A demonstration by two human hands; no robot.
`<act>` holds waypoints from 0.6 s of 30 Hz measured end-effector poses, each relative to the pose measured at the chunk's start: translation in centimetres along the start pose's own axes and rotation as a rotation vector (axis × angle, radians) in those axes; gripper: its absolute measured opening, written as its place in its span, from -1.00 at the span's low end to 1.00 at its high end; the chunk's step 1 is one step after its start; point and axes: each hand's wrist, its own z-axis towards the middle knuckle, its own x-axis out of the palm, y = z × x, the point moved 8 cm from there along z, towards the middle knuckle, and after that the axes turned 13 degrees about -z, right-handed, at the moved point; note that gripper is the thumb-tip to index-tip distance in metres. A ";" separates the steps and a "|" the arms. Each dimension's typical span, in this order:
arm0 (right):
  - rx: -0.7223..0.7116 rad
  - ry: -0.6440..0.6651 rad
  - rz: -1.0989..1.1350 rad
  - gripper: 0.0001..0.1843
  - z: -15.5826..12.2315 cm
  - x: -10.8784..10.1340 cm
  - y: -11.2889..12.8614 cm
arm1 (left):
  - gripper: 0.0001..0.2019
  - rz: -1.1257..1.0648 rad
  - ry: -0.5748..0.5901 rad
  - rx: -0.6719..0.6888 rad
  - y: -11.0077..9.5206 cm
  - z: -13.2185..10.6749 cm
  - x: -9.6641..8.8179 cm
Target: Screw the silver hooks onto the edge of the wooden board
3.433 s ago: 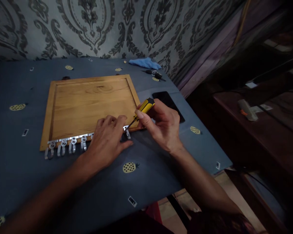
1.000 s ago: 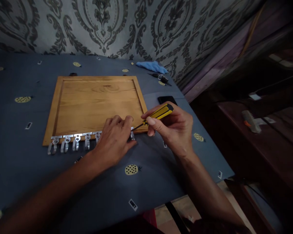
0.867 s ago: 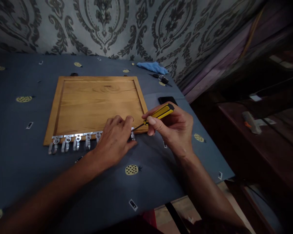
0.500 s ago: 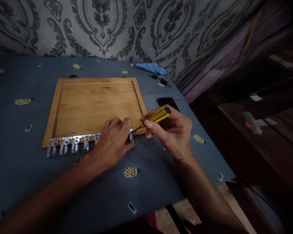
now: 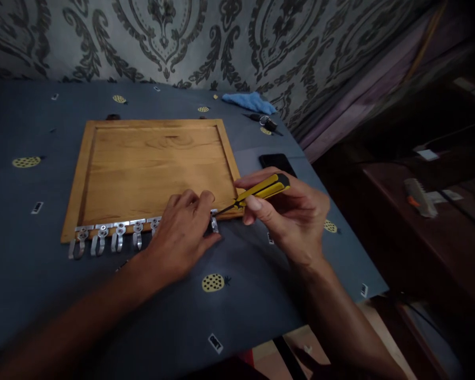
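Observation:
A framed wooden board [image 5: 154, 169] lies flat on the table. Along its near edge runs a metal hook rail [image 5: 121, 230] with several silver hooks. My left hand [image 5: 184, 227] covers part of that rail, fingers bent over it and thumb beside the rightmost hook [image 5: 214, 224]; it appears to grip the rail there. In my right hand [image 5: 288, 221] is a yellow and black screwdriver [image 5: 263, 190], pinched between thumb and fingers by its handle. The thin shaft slants down left, its tip at the rail's right end. Whatever sits under the tip is too small to make out.
Behind my right hand lies a black phone [image 5: 277, 162]. Farther back are keys with a black fob [image 5: 267, 122] and a blue cloth [image 5: 249, 102] near the patterned wall. A dark reddish surface [image 5: 404, 211] with clutter stands beyond the table's right edge.
The view has shifted slightly. My right hand and the screwdriver appear a little farther right, the handle a bit lower in slant; the tip stays at the rail's right end. My left hand holds its place.

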 end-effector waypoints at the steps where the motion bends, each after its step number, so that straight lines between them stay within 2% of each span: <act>1: 0.000 -0.022 0.000 -0.82 0.0 0.0 0.0 | -0.57 -0.001 -0.006 0.002 0.0 0.0 0.0; 6: 0.032 -0.037 0.032 -0.75 0.1 0.1 -0.3 | -0.54 0.002 -0.008 0.000 0.1 0.0 0.1; 14: 0.033 0.034 0.013 -0.79 0.0 0.3 -0.1 | -0.55 0.024 0.011 0.008 -0.1 0.0 0.1; 18: -0.053 -0.022 -0.021 -0.70 -0.2 0.6 0.6 | -0.58 0.037 0.006 0.010 -0.1 0.0 0.2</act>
